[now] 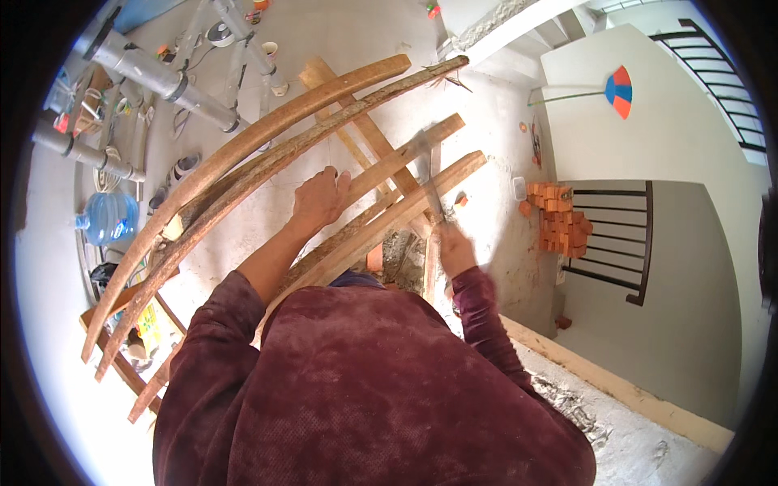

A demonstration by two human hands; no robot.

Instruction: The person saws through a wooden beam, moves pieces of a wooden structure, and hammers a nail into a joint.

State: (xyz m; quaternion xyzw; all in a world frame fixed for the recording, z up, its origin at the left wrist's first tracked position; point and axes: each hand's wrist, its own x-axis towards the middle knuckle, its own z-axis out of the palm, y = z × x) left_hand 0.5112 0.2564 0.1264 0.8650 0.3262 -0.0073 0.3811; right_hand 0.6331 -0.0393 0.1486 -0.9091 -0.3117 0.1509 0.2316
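Long wooden planks lie across wooden crosspieces (374, 138) in front of me. My left hand (322, 198) is closed on the inner wooden plank (397, 166), fingers curled at its edge. In my right hand (456, 249) is a hammer (433, 194), held by its handle. The hammer's head is blurred and hangs over the planks near their far right ends. A nearer wooden plank (442, 180) runs from my body past my right hand. Whether a nail sits under the hammer cannot be made out.
Two long timbers (267, 146) stretch along my left side. Scaffold tubes (154, 73) and a blue water jug (109, 217) stand farther left. Stacked bricks (559, 220) are by a dark railing (616, 235) on the right. Rubble (401, 255) lies below the planks.
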